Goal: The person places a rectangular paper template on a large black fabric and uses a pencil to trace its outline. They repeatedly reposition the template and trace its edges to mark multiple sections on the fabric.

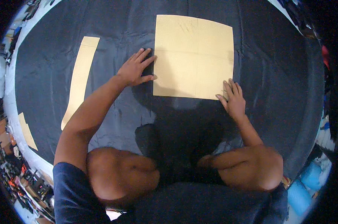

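Observation:
A large, nearly square tan paper pattern piece (195, 41) lies flat on dark cloth (116, 115). Faint crossing lines divide its surface, and a few dark scribbles show near its top. My left hand (135, 68) rests on the cloth at the piece's left edge, fingers spread, with thumb and fingertips at the border. At the lower right corner my right hand (233, 98) lies with fingers apart, its thumb and fingertips on the paper. Neither hand grips anything. Shadows from my body fall across the lower part of the piece and the cloth below.
A long, slightly curved tan paper strip (80, 74) lies to the left, its lower end close to my left forearm. Another small tan piece (27, 132) sits at the cloth's left edge. My bent knees (113, 175) are near. Cluttered items line the left floor; blue bundles (299, 196) stand lower right.

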